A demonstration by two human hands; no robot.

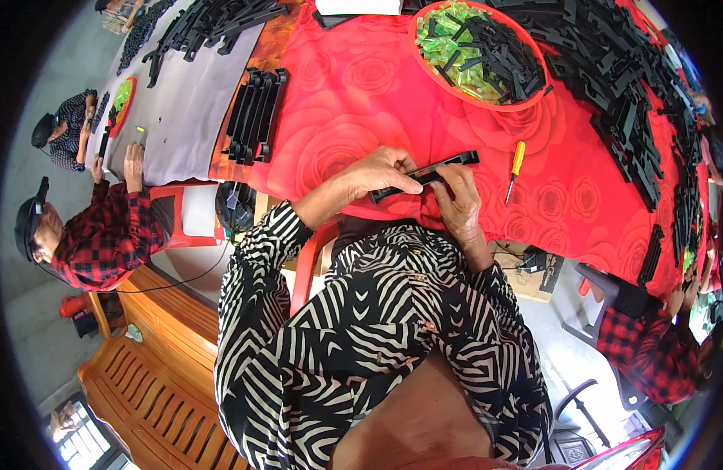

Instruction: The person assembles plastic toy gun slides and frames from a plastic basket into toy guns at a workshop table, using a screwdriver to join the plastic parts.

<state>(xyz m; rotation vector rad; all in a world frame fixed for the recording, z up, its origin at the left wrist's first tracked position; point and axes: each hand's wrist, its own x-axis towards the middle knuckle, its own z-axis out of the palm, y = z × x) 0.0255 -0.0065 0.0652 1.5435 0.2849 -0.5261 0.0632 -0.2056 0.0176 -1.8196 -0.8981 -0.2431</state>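
At the near edge of the red cloth, a long black plastic bar (465, 158) with raised ends is held at a slant between my two hands. My left hand (386, 174) is closed round its left part, thumb lying along the top. The fingers of my right hand (458, 202) pinch the bar near its middle and press on its upper face. Whatever small piece may lie under those fingertips is hidden. A screwdriver (517, 160) with a yellow handle lies on the cloth to the right of my right hand.
A red basket (546, 86) of green and black small parts stands at the back. Finished-looking black bars (255, 117) lie stacked at left. Heaped black parts (628, 141) cover the right side. Co-workers (110, 227) sit at left and right; a wooden bench (154, 376) is behind left.
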